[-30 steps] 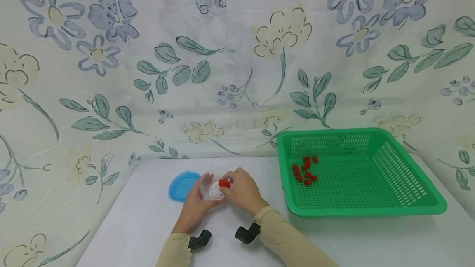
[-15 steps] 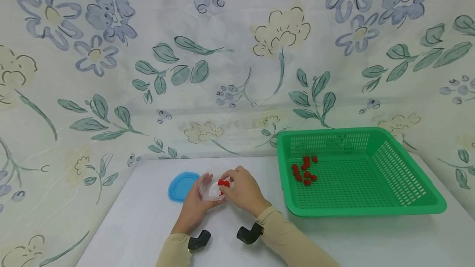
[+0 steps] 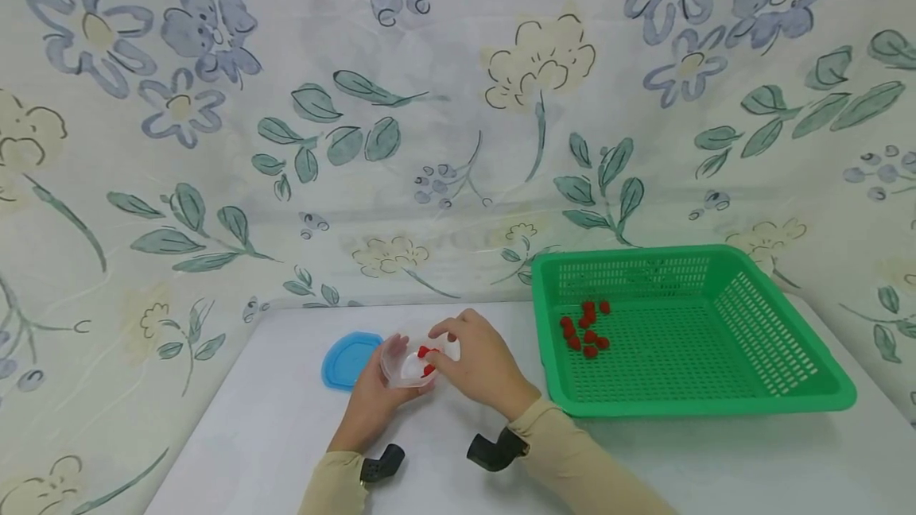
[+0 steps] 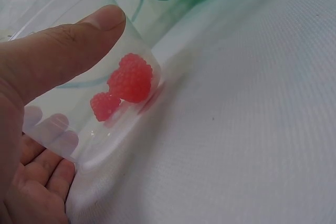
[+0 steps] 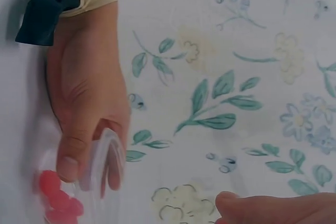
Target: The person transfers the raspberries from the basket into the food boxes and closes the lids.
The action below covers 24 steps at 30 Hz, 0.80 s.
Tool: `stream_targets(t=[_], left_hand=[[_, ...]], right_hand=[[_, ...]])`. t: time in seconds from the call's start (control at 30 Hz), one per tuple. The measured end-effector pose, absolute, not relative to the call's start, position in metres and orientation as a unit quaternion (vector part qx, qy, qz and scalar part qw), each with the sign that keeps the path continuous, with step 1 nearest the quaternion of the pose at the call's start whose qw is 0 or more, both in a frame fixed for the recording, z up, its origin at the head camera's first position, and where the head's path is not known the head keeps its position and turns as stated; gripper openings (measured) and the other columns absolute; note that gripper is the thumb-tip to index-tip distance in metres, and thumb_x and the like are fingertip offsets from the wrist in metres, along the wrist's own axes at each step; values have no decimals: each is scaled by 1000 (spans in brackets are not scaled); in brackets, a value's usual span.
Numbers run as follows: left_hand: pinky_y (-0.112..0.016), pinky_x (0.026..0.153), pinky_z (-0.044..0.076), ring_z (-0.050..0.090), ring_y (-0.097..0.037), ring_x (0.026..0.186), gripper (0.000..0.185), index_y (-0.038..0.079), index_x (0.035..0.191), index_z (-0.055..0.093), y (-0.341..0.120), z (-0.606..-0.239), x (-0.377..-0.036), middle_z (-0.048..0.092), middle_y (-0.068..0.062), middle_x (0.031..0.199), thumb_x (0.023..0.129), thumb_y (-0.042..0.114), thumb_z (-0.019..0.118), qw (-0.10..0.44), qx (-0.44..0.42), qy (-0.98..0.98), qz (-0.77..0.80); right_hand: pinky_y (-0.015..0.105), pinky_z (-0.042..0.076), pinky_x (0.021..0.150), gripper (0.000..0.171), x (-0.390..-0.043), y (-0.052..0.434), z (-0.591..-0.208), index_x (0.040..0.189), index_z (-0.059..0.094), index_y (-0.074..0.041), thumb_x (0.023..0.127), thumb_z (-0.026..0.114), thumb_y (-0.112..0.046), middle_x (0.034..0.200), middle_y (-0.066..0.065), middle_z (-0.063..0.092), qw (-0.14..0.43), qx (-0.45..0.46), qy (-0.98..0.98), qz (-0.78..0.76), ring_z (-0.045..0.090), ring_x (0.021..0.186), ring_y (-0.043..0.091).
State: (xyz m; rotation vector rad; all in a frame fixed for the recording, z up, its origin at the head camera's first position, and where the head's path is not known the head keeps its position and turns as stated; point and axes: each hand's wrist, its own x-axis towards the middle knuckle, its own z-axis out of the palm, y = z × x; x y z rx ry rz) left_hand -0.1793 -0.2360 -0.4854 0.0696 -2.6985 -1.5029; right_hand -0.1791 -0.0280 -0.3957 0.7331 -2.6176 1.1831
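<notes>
My left hand [image 3: 375,400] grips a clear plastic container [image 3: 409,368] on its side, mouth toward the right, with the thumb along its wall. Several red raspberries [image 4: 134,80] lie inside against the lower wall; the left wrist view shows them through the plastic. My right hand [image 3: 487,360] is at the container's mouth, its thumb and index finger spread apart, the thumb near a raspberry [image 3: 424,352]. Only the right thumb [image 5: 278,208] shows in the right wrist view, away from the container. The other right fingers are partly hidden.
A blue lid [image 3: 347,360] lies on the white table [image 3: 250,420], left of the container. To the right stands a large green basket [image 3: 704,408] with several raspberries [image 3: 589,336] along its left side. A floral sheet [image 3: 458,118] hangs behind.
My right hand has let go of the raspberries it held at the container's mouth; its fingers have spread and it has moved slightly right. The left hand and container have stayed in place.
</notes>
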Motion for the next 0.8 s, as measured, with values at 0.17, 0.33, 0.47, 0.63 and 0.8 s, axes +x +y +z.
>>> stream_targets(t=[0.17, 0.33, 0.47, 0.63, 0.8], left_hand=[[-60, 111, 37, 37, -31, 143, 102, 18, 152, 36, -236, -485, -179, 47, -4, 152, 71, 43, 91, 24, 25, -872, -489], [-60, 111, 36, 36, -30, 144, 102, 19, 152, 36, -235, -485, -179, 47, -3, 152, 70, 43, 91, 23, 28, -868, -495], [-58, 113, 35, 35, -29, 144, 102, 19, 152, 36, -234, -486, -179, 48, -3, 152, 70, 45, 91, 21, 29, -867, -498], [-57, 113, 35, 36, -29, 144, 102, 19, 152, 36, -235, -486, -180, 48, -3, 152, 70, 46, 90, 20, 29, -869, -494], [-54, 114, 35, 36, -29, 144, 101, 18, 152, 37, -236, -486, -180, 48, -3, 152, 71, 43, 91, 22, 24, -870, -491]], right_hand=[[23, 51, 67, 24, -176, -16, -383, 112, 73, -13, 90, 77, -24, 96, 3, 59, 94, 241, -887, 383, 57, 84, 17], [25, 51, 67, 25, -175, -2, -374, 111, 73, -14, 90, 77, -26, 96, 4, 60, 112, 235, -891, 371, 58, 84, 18], [26, 50, 66, 23, -177, 10, -372, 109, 73, -13, 89, 78, -23, 96, 6, 61, 127, 228, -887, 381, 55, 82, 18], [28, 49, 66, 24, -180, 27, -370, 110, 73, -12, 90, 78, -22, 95, 3, 58, 115, 214, -886, 395, 52, 83, 18], [31, 48, 65, 24, -185, 46, -363, 110, 73, -12, 89, 78, -22, 94, 3, 59, 108, 205, -887, 400, 51, 83, 20]])
